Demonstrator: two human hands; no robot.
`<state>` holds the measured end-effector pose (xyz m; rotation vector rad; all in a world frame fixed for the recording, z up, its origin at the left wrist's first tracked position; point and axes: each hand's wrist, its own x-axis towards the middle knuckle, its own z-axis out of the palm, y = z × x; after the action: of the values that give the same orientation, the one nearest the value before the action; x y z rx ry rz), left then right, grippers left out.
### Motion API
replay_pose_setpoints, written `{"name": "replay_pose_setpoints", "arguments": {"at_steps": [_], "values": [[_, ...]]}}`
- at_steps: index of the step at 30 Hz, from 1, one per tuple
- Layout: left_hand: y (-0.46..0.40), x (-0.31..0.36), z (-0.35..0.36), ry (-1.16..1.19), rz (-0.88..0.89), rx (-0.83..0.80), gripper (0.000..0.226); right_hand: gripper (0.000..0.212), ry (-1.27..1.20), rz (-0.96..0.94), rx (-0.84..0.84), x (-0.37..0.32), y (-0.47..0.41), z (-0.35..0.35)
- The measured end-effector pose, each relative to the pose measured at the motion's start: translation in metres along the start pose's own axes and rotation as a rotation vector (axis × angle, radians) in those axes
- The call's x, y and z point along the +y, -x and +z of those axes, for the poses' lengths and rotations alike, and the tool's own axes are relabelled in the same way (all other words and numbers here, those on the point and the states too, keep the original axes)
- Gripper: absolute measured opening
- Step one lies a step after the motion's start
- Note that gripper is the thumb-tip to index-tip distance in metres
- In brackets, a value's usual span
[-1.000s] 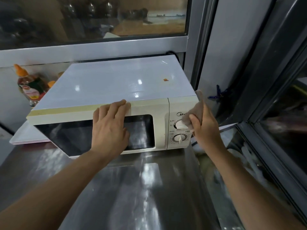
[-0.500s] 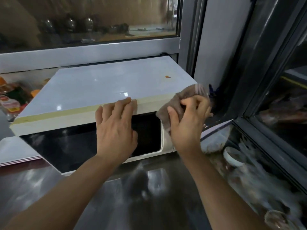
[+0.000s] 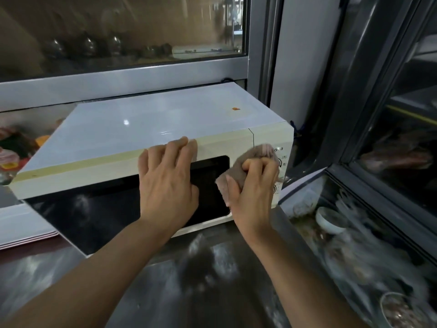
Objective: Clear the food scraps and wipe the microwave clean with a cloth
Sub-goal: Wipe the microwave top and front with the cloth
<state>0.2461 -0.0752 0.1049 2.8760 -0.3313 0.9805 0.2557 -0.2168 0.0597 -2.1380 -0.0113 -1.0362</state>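
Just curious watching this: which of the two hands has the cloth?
The right hand, its grip bunching the brown cloth against the microwave's front. The left hand rests flat on the door, holding nothing.

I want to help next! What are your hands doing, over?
Left hand flat on microwave door. Right hand scrubs with cloth beside control panel. Orange scrap on top, nothing blocking.

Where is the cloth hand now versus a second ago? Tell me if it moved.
Yes. The right hand with the cloth shifted left off the microwave knobs toward the door window.
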Motion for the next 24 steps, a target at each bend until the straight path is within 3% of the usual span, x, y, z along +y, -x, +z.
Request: {"name": "replay_pose_setpoints", "arguments": {"at_steps": [6,10,15,24], "values": [[-0.001,-0.003,0.004,0.004,0.013,0.017,0.075,0.031,0.109,-0.083,0.123,-0.013,-0.024,0.014],[0.0,-0.005,0.01,0.001,0.022,0.053,0.076,0.036,0.041,0.048,0.166,0.008,0.016,0.028],[0.001,-0.006,0.015,0.004,0.031,0.094,0.076,0.028,-0.083,0.05,0.24,0.025,0.036,0.045],[0.0,-0.007,0.016,-0.012,0.044,0.111,0.076,0.031,-0.157,0.169,0.12,0.042,0.064,0.041]]}}
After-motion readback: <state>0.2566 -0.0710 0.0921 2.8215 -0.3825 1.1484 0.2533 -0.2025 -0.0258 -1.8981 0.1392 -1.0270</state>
